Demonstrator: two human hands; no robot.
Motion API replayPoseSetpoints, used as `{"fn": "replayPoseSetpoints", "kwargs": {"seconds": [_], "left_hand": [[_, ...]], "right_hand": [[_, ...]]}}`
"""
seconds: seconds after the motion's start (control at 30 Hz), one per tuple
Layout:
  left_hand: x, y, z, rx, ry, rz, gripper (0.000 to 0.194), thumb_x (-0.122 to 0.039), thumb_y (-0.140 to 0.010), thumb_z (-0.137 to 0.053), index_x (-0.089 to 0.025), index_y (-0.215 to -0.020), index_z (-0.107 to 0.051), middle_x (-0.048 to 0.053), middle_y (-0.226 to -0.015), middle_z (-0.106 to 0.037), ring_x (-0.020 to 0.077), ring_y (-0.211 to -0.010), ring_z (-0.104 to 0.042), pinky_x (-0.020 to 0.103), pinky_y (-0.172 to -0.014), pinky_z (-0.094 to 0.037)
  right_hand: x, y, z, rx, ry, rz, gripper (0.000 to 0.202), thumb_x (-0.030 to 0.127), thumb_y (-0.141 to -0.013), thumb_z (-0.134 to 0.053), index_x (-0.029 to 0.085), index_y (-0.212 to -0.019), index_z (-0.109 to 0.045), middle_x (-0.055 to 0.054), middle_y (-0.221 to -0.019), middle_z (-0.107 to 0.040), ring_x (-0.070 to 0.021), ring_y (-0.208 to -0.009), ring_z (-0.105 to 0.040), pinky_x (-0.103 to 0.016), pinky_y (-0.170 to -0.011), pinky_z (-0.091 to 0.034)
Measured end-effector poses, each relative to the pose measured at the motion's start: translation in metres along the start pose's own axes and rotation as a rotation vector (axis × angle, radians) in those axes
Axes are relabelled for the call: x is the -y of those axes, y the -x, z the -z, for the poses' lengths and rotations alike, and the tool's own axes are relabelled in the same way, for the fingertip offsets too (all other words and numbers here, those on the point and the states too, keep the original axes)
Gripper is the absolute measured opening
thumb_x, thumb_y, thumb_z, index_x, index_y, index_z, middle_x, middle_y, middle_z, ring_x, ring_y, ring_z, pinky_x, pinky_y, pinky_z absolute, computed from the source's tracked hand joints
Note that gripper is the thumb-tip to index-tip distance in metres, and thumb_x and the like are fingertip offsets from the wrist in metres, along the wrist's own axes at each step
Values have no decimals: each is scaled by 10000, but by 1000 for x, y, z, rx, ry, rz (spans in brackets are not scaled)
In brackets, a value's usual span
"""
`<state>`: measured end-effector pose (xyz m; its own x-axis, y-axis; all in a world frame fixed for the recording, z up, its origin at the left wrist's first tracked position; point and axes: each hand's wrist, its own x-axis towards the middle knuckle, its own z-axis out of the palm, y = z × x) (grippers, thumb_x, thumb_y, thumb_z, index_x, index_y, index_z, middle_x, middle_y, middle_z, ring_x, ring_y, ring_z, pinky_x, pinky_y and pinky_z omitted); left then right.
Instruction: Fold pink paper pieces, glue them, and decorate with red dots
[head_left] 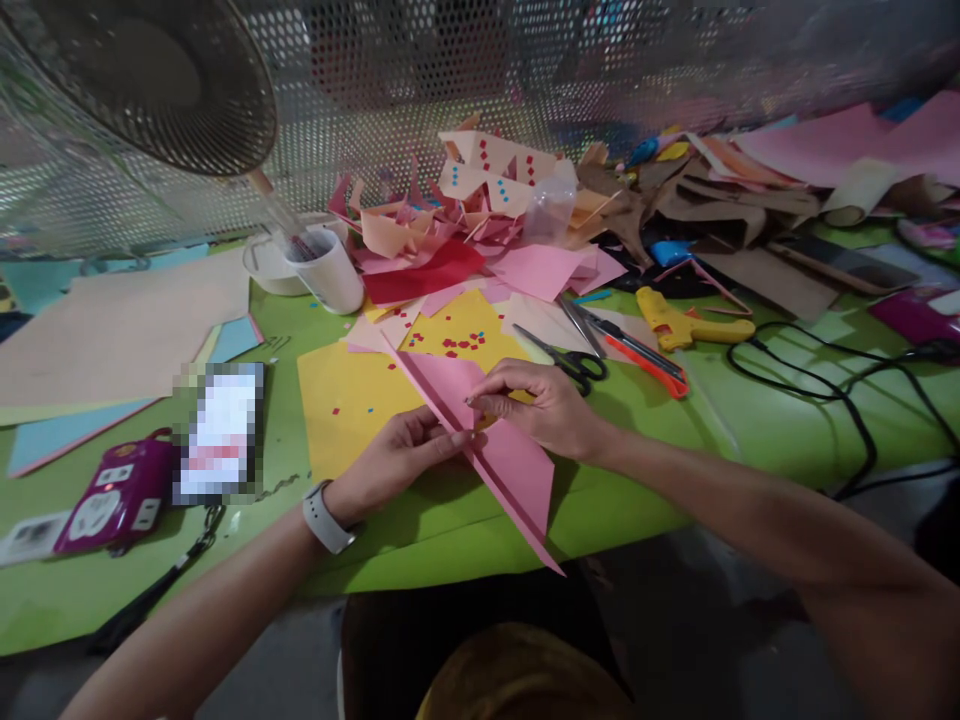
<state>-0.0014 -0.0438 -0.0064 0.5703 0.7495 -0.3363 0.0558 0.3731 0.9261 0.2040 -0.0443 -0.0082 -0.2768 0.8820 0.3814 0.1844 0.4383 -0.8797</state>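
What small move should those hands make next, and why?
Probably the right hand should press its fingertips down on the folded pink paper: they are pinched close beside its crease, while the left hand holds it.

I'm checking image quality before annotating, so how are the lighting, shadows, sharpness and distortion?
Head view: dim overall, darkest beneath the glossy green table; head view: soft shadow under the folded pink paper sheet; head view: coarse pixel blocks hide the rectangular phone's bright screen; head view: the round grey mesh fan looks stretched, perhaps by a wide lens.
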Motion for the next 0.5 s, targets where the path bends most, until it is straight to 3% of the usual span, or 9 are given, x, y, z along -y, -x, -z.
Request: {"fn": "replayPoseSetpoints", "kwargs": {"seconds": [0.23, 0.5], "left_hand": [[2, -2, -3, -36, -71, -34, 330, -455, -703, -795, -154, -833, -758, 63, -857, -754, 158, -761, -674, 274, -768, -533], [4, -1, -4, -16, -67, 0, 357, -459, -700, -795, -140, -856, -753, 74, -828, -752, 180, -763, -687, 298, -754, -546]], "right_hand": [[-2, 1, -2, -18, 12, -17, 227, 413, -872, -656, 206, -842, -745, -38, -812, -686, -142, -752, -639, -283, -705, -504], [0, 1, -7, -51, -60, -62, 181, 376, -852, -686, 195, -868, -689, -17, -826, -698, -133, -735, -656, -274, -702, -517]]}}
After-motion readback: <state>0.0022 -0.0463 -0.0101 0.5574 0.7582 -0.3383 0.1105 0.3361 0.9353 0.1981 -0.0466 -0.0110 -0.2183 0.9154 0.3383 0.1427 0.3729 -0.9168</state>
